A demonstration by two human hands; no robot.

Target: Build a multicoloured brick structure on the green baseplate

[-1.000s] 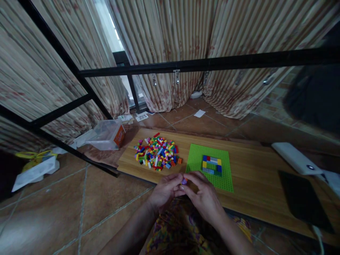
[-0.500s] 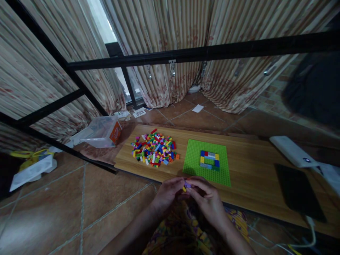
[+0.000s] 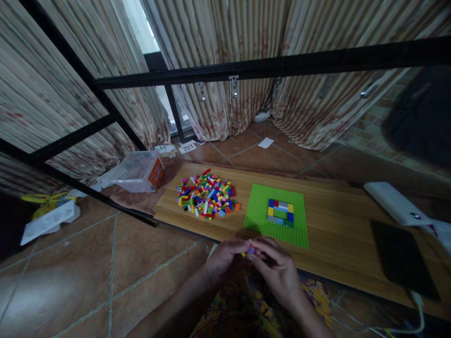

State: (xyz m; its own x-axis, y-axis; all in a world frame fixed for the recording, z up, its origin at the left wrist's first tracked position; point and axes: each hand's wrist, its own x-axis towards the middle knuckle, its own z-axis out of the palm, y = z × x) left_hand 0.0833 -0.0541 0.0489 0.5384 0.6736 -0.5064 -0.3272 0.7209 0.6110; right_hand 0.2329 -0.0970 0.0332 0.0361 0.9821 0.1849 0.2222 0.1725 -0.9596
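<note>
My left hand point(image 3: 227, 257) and my right hand point(image 3: 275, 264) meet in front of the board's near edge. Between their fingertips is a purple toy brick point(image 3: 251, 250), pinched from both sides. A bit of a yellow brick point(image 3: 243, 254) shows by my left fingers; whether it is joined to the purple one I cannot tell. Just beyond my hands lies a green baseplate point(image 3: 259, 220), bearing a rectangular ring of bricks point(image 3: 280, 204) in blue, red, yellow, grey and green. To its left spreads a heap of mixed bricks point(image 3: 209, 195).
The wooden board point(image 3: 334, 225) carries a dark flat pad point(image 3: 403, 256) and a white device point(image 3: 392, 204) at the right. A clear plastic box point(image 3: 136, 176) stands beyond its left end. Black metal rails point(image 3: 197, 75) cross in front of striped curtains point(image 3: 246, 28).
The purple brick has turned a little between my fingers, and less of the yellow brick shows. The whole view has shifted slightly; the brick ring looks the same.
</note>
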